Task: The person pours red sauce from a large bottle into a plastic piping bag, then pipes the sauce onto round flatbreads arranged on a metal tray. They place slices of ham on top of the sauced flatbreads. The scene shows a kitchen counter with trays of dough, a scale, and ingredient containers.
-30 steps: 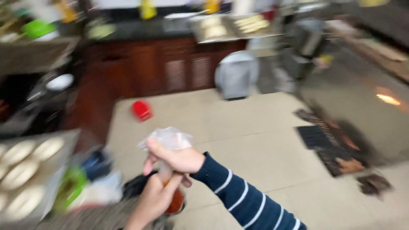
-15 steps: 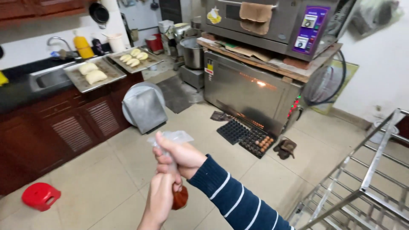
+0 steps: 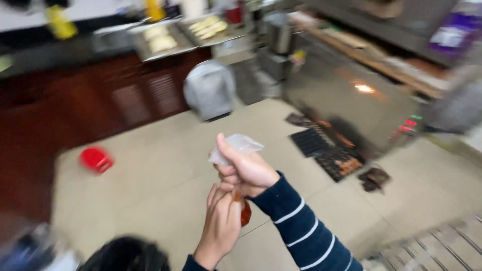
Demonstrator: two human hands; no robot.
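hands both clamped: our right hand (image 3: 247,170) pinches clear bag (image 3: 236,145) top, left hand (image 3: 222,223) squeezes its red-filled bottom, nothing out yet.

The right hand (image 3: 248,168) gripped the twisted top of a clear plastic bag (image 3: 236,146), thumb raised. Just below, the left hand (image 3: 221,226) closed around the bag's lower part, where a reddish-brown filling (image 3: 245,213) showed. Behind them lay a pale tiled floor (image 3: 165,200), with a red tub (image 3: 95,159) near dark wooden cabinets (image 3: 100,108). The view was blurred.
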